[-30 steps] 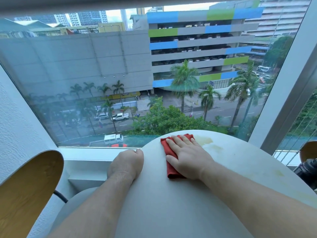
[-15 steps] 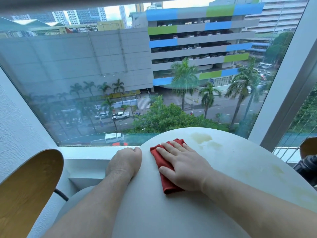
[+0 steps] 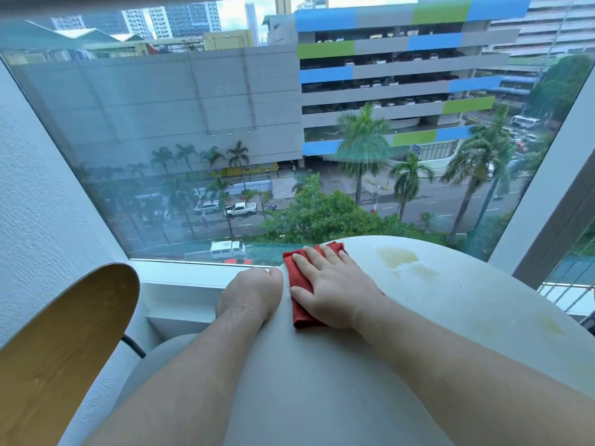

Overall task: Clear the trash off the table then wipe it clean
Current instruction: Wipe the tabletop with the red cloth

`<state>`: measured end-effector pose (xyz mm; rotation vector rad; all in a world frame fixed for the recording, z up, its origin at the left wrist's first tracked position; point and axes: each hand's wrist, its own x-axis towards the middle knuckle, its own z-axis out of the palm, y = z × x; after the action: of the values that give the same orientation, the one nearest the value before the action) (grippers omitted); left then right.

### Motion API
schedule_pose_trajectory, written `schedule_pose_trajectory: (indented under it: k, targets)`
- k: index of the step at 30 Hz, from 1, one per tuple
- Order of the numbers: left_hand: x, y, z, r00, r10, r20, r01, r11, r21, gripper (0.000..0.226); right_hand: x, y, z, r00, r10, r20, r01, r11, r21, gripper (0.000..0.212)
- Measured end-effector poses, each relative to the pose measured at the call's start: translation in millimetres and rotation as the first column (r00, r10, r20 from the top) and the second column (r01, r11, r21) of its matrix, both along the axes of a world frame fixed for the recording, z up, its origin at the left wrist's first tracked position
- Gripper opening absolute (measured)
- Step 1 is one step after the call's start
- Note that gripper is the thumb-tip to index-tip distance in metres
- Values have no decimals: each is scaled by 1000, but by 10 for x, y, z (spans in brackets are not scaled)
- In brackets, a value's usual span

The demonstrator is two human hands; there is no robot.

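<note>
Cloth (image 3: 297, 297), red and folded, lies at the table's (image 3: 467, 317) far left edge under the right hand (image 3: 335, 291), whose fingers press it flat. It looks soft, light and limp, best driven by a spread palm on top. The left hand (image 3: 252, 289) curls its fingers over the rim. Stains (image 3: 397, 257) sit near.

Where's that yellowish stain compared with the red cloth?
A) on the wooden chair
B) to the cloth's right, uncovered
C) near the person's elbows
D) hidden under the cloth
B: the yellowish stain lies bare on the table, to the right of the red cloth that the right hand presses flat.
</note>
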<state>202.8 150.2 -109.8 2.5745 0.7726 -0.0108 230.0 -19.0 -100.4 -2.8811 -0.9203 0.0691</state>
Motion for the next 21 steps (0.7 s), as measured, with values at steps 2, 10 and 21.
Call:
schedule_pose_trajectory:
  k: [2, 10, 21]
  targets:
    - [-7, 6, 0, 1000, -1, 4, 1, 1000, -17, 52, -187, -68, -11, 999, 45, 16, -46, 999, 20, 75]
    - [-116, 40, 32, 999, 7, 44, -3, 997, -82, 47, -136, -430, 11, 1000, 16, -9, -16, 1000, 10, 70]
    - [-812, 148, -132, 997, 73, -1, -71, 971, -227, 61, -169, -116, 14, 1000, 12, -20, -12, 1000, -2, 71]
